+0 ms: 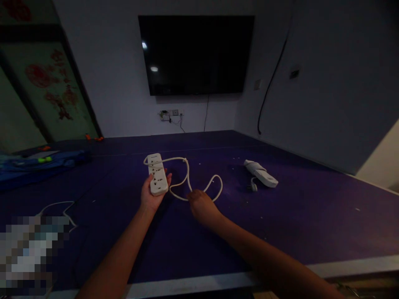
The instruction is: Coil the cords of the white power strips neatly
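Power strip (156, 174) and cord (187, 178) handled on purple mat (280, 216).
Strip is gripped in left hand (151, 195); cord is pinched by closed right hand (202, 206).

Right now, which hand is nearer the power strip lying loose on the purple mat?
Right. The right hand is at the white cord, left of the loose power strip and apart from it. The left hand is farther left, holding a second strip.
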Tool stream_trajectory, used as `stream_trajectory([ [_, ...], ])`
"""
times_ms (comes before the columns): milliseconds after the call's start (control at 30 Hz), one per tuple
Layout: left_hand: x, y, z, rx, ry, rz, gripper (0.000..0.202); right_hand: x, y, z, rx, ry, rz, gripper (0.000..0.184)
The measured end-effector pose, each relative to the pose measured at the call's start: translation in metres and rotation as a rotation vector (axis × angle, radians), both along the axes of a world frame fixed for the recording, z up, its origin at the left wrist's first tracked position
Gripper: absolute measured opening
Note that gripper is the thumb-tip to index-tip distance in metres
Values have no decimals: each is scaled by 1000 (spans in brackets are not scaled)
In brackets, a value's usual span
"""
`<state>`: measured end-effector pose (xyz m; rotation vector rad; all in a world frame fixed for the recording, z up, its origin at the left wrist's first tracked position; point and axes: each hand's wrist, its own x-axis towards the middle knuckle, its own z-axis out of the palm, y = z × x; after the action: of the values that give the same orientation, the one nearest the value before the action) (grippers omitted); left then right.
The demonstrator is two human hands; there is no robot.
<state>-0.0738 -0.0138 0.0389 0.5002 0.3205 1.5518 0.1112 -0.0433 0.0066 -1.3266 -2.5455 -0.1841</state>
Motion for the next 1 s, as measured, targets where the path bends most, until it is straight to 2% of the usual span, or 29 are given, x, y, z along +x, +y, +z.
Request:
stream_trajectory([
  [133, 4, -5, 0, 12, 150, -54, 46, 27, 23, 1, -9, 95, -109, 37],
  [233, 7, -8, -1, 33, 229, -71, 52, 42, 30, -1, 76, 263, -92, 39],
  [300, 9, -10, -1, 53, 268, -63, 56, 46, 29, 1, 219, 414, -21, 35],
  [400, 11, -12, -2, 75, 329, -34, 60, 47, 20, 8, 540, 605, 83, 26],
  [500, 14, -13, -3, 86, 401, -23, 61, 42, 6, 16, 840, 697, 81, 19],
  [600, 18, -16, -4, 106, 480, -47, 63, 37, -5, 23, 1010, 672, 69, 19],
  [700, 22, -20, -4, 113, 562, -80, 64, 32, -13, 26, 1108, 582, 65, 28],
  [800, 25, -22, -5, 110, 620, -107, 67, 29, -17, 25, 1192, 551, 48, 28],
  [900, 27, -21, -8, 100, 633, -108, 69, 29, -19, 23, 1258, 560, 95, 29],
  [1000, 28, -18, -10, 76, 623, -63, 68, 31, -20, 22, 1253, 503, 159, 32],
])
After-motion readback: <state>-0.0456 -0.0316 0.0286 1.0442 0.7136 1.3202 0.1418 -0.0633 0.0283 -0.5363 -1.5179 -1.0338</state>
